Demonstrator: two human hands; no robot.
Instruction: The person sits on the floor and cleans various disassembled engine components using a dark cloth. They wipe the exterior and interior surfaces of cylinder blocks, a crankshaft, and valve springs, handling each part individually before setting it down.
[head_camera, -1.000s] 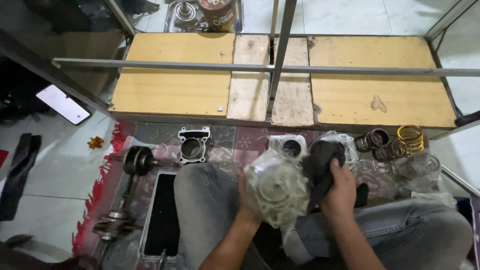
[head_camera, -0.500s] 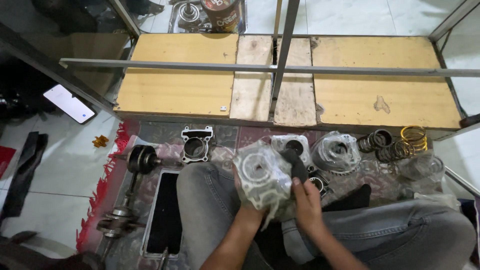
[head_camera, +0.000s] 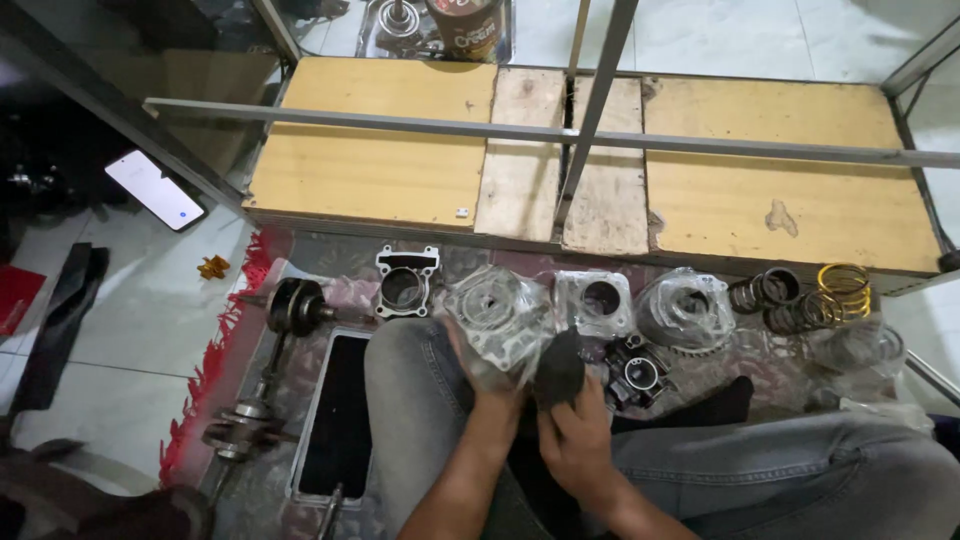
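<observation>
Basically, left hand (head_camera: 492, 392) is gripping the bagged engine part (head_camera: 495, 318) mid-frame, steadying it; right hand (head_camera: 575, 440) is clenching a dark rag (head_camera: 560, 368) against it.

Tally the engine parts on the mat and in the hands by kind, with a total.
Plastic-wrapped round metal covers: 2, one in the left hand, one on the mat
Bare cylinder blocks: 2
Crankshafts: 2
Coil springs: 3
Small dark housing: 1
Total: 10
</observation>
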